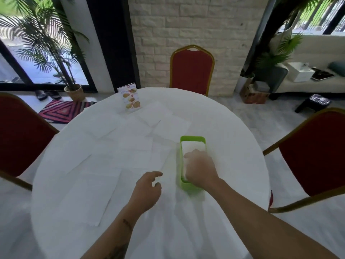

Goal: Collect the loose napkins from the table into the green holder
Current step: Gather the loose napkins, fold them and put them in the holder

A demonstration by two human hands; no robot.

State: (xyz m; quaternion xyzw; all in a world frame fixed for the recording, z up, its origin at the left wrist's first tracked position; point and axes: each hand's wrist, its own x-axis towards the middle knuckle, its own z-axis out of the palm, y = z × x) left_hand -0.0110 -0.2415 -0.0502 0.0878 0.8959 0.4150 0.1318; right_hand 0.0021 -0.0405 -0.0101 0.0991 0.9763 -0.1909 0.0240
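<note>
The green holder (pixel 192 139) lies on the round white table (pixel 233 139), right of centre, with a white napkin (pixel 194 146) inside it. My right hand (pixel 200 169) is over the holder's near half, fingers pointing down onto the napkin stack. Just left of the holder, my left hand (pixel 147 189) hovers above the cloth, fingers loosely curled, holding nothing. Several loose white napkins (pixel 136 144) lie spread flat across the table's middle and left, hard to tell from the cloth.
A small menu card (pixel 130 99) stands at the table's far edge. Red chairs stand at the far side (pixel 192 71), the left (pixel 20 131) and the right (pixel 313 152). A striped rug (pixel 63 111) and potted palm (pixel 72 91) sit beyond.
</note>
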